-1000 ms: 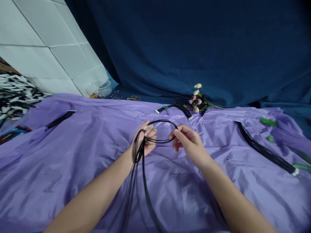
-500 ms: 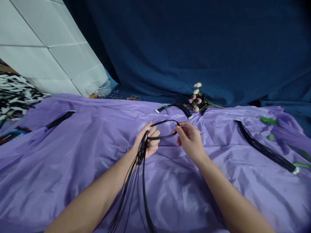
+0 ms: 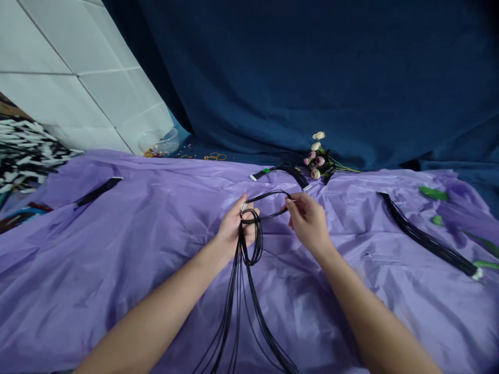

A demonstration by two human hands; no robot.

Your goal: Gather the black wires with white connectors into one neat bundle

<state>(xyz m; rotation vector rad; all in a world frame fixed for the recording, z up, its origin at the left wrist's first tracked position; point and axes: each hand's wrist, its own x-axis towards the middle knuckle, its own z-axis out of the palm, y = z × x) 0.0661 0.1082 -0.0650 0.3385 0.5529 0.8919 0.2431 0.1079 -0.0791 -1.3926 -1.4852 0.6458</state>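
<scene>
A bundle of thin black wires [image 3: 258, 239] hangs between my hands, with a small white connector [image 3: 244, 206] at its upper end. My left hand [image 3: 238, 221] is closed around the bundle near that connector. My right hand [image 3: 309, 217] pinches the far bend of a wire loop, pulled out to the right. Below my left hand a second loop droops. Loose strands fan down past the lower edge of the view, so their ends are hidden.
Purple sheeting [image 3: 156, 228] covers the surface. Black wire harnesses lie at the right [image 3: 429, 239], at the back [image 3: 286, 171] and at the left [image 3: 99, 191]. Artificial flowers [image 3: 317, 161] rest at the back edge; a clear bowl [image 3: 166, 142] and a connector pile [image 3: 29, 153] are at the left.
The hanging wires have swung to the right, and a loop now droops in front of my left fingers. Both hands keep their hold and have shifted only slightly.
</scene>
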